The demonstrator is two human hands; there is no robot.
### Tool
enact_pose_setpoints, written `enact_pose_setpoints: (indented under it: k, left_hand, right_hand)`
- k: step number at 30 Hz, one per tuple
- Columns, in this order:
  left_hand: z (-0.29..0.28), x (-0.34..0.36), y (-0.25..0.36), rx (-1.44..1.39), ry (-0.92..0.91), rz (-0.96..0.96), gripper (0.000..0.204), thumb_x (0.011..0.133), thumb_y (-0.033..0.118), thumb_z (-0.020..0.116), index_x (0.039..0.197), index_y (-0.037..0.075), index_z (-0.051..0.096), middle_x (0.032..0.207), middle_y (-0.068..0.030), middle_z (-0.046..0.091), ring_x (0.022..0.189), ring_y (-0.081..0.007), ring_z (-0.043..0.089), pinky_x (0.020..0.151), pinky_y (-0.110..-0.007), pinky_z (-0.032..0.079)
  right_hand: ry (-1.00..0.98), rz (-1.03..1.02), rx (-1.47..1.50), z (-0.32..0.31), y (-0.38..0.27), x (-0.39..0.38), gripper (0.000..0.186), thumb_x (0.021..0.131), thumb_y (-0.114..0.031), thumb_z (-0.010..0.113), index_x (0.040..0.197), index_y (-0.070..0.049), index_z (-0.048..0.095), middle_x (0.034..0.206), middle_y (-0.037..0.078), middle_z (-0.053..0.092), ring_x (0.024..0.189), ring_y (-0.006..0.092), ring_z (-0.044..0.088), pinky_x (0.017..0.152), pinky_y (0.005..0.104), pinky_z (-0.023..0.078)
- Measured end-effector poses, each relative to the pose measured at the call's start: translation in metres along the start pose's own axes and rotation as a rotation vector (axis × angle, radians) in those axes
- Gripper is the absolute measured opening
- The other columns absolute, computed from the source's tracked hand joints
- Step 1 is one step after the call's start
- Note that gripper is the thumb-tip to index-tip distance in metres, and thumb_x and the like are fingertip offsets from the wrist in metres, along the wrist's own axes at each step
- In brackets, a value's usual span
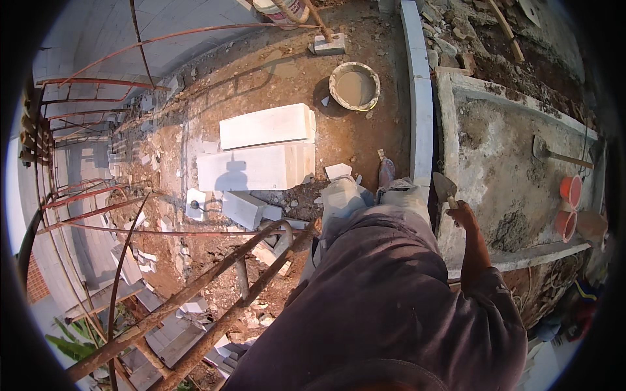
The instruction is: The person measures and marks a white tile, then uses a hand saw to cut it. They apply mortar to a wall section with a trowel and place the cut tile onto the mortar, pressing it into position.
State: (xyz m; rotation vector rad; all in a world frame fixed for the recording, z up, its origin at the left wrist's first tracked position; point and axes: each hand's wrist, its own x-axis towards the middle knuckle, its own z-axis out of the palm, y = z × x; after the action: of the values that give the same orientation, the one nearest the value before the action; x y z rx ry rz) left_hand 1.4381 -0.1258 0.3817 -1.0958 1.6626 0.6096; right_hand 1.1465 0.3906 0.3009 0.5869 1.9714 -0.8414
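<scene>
My right hand (462, 215) grips the handle of a trowel (445, 186), whose blade points up toward my legs' right side, beside the low rim of a concrete mixing trough (447, 107). My left hand does not show; my body hides that side. Ahead on the dirt lie two long white blocks (261, 127), stacked close together, and a round bucket of grey mortar (355, 85). Smaller blocks (241, 210) and broken white pieces sit nearer my left.
Rusty scaffold frames (182, 306) run along the left and close beside me. A pale block edging (417, 98) separates the dirt from the trough, which holds a shovel (561, 156) and red buckets (569, 190). Rubble (450, 32) fills the upper right.
</scene>
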Motion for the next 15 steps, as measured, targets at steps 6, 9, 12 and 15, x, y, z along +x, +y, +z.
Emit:
enact_pose_setpoints:
  k: [6, 9, 12, 15]
  left_hand:
    - [-0.054, 0.009, 0.083, -0.015, -0.044, 0.036, 0.098, 0.076, 0.063, 0.072, 0.157, 0.028, 0.031, 0.15, -0.029, 0.038, 0.135, -0.0507, 0.042, 0.111, -0.058, 0.036]
    - [-0.081, 0.026, 0.12, 0.014, -0.073, 0.072, 0.099, 0.076, 0.063, 0.072, 0.157, 0.027, 0.03, 0.151, -0.0294, 0.038, 0.135, -0.0507, 0.042, 0.111, -0.057, 0.036]
    - [-0.124, 0.048, 0.167, 0.043, -0.033, 0.151, 0.099, 0.076, 0.063, 0.072, 0.157, 0.026, 0.03, 0.151, -0.0299, 0.038, 0.135, -0.0506, 0.043, 0.112, -0.056, 0.036]
    - [-0.174, 0.068, 0.217, 0.139, 0.195, 0.329, 0.096, 0.077, 0.054, 0.074, 0.157, 0.021, 0.032, 0.14, -0.0299, 0.052, 0.134, -0.0447, 0.047, 0.107, -0.053, 0.042]
  right_hand:
    - [0.032, -0.054, -0.034, -0.085, -0.128, 0.071, 0.041, 0.081, -0.019, 0.076, 0.113, 0.0, 0.059, 0.069, 0.006, 0.058, 0.049, 0.0152, 0.055, 0.041, 0.0337, 0.044]
    - [0.07, -0.087, -0.012, -0.114, -0.175, 0.102, 0.043, 0.081, -0.018, 0.076, 0.117, -0.001, 0.058, 0.071, 0.006, 0.06, 0.048, 0.0146, 0.054, 0.041, 0.0332, 0.044]
    - [0.074, -0.107, -0.059, -0.125, -0.237, 0.118, 0.044, 0.081, -0.019, 0.075, 0.118, -0.003, 0.058, 0.072, 0.006, 0.06, 0.049, 0.0145, 0.054, 0.042, 0.0333, 0.044]
    - [0.032, -0.17, -0.134, -0.138, -0.282, 0.139, 0.044, 0.08, -0.018, 0.074, 0.119, -0.005, 0.058, 0.074, 0.005, 0.061, 0.051, 0.0149, 0.054, 0.043, 0.0343, 0.045]
